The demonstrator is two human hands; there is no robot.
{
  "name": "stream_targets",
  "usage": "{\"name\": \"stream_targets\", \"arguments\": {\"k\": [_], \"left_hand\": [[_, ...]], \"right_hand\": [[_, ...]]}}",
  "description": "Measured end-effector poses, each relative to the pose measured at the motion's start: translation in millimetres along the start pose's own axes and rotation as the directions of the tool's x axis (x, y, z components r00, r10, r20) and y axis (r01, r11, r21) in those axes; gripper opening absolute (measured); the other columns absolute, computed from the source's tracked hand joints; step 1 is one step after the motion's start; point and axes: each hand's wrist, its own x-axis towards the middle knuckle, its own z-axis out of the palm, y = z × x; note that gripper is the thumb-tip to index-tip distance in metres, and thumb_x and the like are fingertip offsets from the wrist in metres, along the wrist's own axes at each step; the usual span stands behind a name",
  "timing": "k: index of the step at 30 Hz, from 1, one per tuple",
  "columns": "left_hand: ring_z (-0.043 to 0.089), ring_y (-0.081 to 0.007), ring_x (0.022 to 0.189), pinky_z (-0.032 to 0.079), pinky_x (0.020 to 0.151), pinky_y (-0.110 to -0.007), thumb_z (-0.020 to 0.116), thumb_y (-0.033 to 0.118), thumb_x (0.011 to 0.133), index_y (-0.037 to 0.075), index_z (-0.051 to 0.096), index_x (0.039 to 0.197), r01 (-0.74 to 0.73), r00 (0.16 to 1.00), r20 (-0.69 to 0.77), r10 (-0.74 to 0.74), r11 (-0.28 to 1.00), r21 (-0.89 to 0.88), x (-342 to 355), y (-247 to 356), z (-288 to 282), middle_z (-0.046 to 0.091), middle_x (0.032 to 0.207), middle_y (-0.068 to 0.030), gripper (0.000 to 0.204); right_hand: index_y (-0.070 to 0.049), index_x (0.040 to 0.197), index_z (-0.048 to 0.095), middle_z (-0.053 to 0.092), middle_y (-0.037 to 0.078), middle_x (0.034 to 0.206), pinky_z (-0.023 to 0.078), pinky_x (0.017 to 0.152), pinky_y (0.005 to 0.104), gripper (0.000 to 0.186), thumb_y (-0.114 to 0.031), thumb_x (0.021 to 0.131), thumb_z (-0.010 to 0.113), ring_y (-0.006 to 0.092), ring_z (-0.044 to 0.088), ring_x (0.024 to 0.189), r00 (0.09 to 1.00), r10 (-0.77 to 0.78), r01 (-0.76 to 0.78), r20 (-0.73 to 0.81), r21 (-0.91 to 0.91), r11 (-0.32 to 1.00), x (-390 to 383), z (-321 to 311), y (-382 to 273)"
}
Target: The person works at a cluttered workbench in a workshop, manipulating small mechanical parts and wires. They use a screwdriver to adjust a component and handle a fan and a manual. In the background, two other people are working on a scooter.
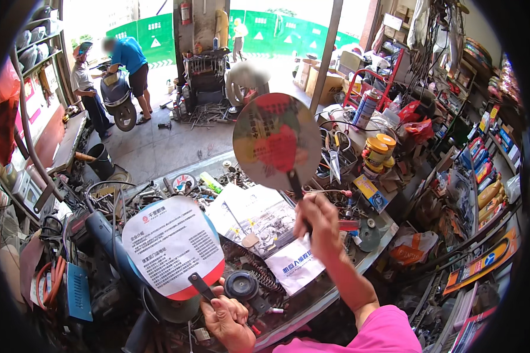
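Note:
My left hand is closed round the dark handle of a white paddle-shaped hand fan with printed text and a red lower edge. This fan is held low over the left part of the bench. Raised higher at the middle, a round hand fan with a red figure on it is gripped by its black handle in my right hand. Below the two fans, printed papers lie on the cluttered workbench. A round black part and a coil spring sit close to my left hand.
Metal parts crowd the bench. Scissors, yellow tubs and a spray can stand at the right, before packed shelves. A black bucket stands left. Two people are beside a scooter beyond.

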Motion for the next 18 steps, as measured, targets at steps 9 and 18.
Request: {"name": "stream_targets", "arguments": {"k": [9,18], "left_hand": [[0.035,-0.0052,0.047,0.026,0.043,-0.025,0.052,0.03,0.104,0.012,0.049,0.07,0.282,0.944,-0.207,-0.258,0.955,0.096,-4.5,0.0,0.3,0.038,0.055,0.0058,0.039],[0.058,-0.0198,0.056,0.047,0.065,-0.03,0.05,0.03,0.103,-0.002,0.062,0.088,0.013,0.992,-0.126,0.011,0.982,0.186,-0.4,16.9,16.1,0.062,0.065,-0.0094,0.038]], "right_hand": [[0.002,0.1,0.061,0.062,0.005,0.077,0.05,0.06,0.0279,0.02,-0.017,0.099,0.062,0.0078,0.06,0.07,0.752,0.134,-0.023,0.645,-0.178,0.984,-100.6,49.6,12.8],[0.001,0.129,0.054,0.055,0.025,0.132,0.047,0.097,0.0437,0.062,-0.036,0.083,0.075,0.0388,0.058,0.117,0.871,-0.109,0.482,0.479,-0.876,0.002,-61.3,8.3,25.8]]}}
